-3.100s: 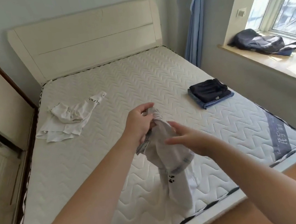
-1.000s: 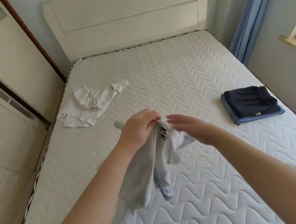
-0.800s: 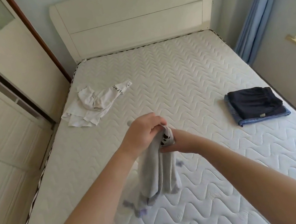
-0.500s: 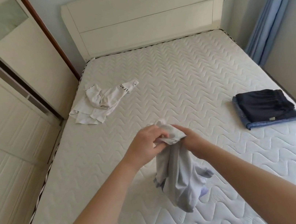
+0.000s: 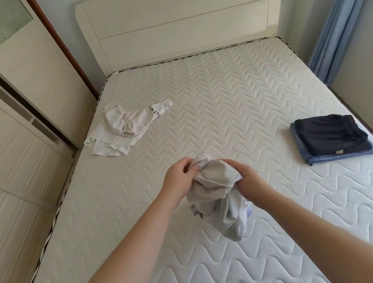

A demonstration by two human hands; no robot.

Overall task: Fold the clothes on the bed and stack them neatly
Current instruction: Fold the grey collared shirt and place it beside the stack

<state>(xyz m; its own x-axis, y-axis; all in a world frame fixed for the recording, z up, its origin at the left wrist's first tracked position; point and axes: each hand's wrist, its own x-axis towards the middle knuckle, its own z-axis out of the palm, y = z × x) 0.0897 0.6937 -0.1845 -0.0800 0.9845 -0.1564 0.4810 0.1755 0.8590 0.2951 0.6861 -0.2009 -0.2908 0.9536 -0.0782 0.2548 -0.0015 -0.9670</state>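
The light grey garment point(image 5: 216, 200) hangs bunched in the middle of the frame, held up over the mattress point(image 5: 235, 100) with its lower end dangling free, apparently clear of the quilted surface. The left hand point(image 5: 178, 176) pinches a knot of cloth at the top, fingers curled on it; the right hand point(image 5: 247, 179) grips a fold just beside it, fingers closed round the fabric. To fold this well, I'd say the hands should work apart along one edge until they find two corners or the shoulders, then shake it flat and lay it on the bed before creasing. In the upper left lies a crumpled white garment point(image 5: 121, 131), not yet folded. At the right edge sits the folded stack point(image 5: 330, 141), dark shorts on top of denim, where this piece should end up.
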